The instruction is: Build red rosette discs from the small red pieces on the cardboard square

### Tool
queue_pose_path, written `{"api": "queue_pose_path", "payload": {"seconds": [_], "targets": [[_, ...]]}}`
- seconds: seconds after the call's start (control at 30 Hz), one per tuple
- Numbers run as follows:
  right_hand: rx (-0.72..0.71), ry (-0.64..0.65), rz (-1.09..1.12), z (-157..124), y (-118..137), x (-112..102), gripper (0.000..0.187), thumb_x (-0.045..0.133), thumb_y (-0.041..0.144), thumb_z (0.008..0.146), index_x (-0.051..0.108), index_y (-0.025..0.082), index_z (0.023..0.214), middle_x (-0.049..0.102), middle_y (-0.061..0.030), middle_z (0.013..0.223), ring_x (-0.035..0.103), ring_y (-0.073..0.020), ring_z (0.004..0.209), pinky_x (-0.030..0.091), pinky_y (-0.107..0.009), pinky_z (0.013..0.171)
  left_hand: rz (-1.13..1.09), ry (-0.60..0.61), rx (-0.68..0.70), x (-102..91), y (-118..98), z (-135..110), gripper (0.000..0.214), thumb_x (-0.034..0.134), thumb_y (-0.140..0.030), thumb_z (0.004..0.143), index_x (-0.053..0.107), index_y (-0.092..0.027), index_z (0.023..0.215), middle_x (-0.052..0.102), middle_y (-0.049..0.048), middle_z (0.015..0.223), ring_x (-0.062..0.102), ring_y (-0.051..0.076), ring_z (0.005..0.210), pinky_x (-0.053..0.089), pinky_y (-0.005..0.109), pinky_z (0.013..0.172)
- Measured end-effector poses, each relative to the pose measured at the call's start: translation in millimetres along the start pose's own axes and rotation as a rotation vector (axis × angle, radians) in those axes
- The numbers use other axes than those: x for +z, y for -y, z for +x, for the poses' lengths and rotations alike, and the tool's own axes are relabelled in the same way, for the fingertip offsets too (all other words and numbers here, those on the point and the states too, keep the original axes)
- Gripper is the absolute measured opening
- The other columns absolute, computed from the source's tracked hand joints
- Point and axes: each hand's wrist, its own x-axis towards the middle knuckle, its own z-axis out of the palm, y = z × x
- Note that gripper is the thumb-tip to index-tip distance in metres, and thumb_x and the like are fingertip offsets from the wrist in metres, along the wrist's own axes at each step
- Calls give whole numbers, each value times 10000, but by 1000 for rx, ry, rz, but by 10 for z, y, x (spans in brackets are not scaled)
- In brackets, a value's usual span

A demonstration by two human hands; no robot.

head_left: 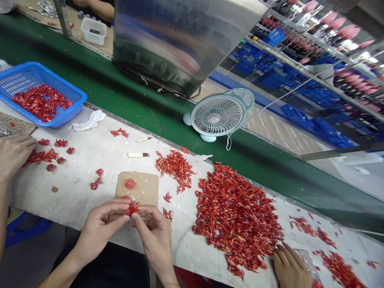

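At ten o'clock, a blue plastic basket (pixel 64 80) holds red pieces. The left hand (pixel 100 232) and right hand (pixel 154 236) pinch a small red cluster (pixel 132 209) between pressed fingertips, just above a cardboard square (pixel 147 188); a firm, even pinch suits it. A larger red heap (pixel 237 216) lies at three o'clock. No writing is legible.

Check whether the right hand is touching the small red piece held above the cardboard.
Touching: the head view shows the right hand pinching the red piece at its fingertips.
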Motion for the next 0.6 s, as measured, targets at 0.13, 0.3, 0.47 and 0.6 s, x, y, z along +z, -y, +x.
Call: {"api": "queue_pose_path", "payload": {"seconds": [0.13,0.3,0.47,0.6], "targets": [[-21,-4,48,-12,-8,-35,146,796,313,845,707,220,913,771,-47,904,729,-193,845,585,-296,769,28,13,22,59,10,-15,154,798,-249,802,821,-257,954,785,54,1141,763,228,1026,623,285,912],[-54,-25,74,-37,-73,-171,203,791,297,853,625,238,952,731,-8,841,696,-157,780,564,-264,731,202,120,45,82,-14,-8,178,734,-281,859,799,-278,1025,761,59,1198,734,233,1083,619,288,895],[-74,-238,-31,-117,-298,-617,271,778,361,855,585,238,999,727,-15,816,691,-166,744,549,-269,698,666,-196,328,-304,-152,107,202,673,-337,903,734,-258,1078,678,67,1261,695,211,970,568,344,906],[-92,-537,-182,-203,-565,-1146,364,784,426,816,575,235,1045,708,-17,844,694,-182,755,554,-282,680,1088,-317,359,-785,-180,303,397,620,-406,913,632,-232,1270,621,94,1311,591,298,1187,493,423,994]]}}
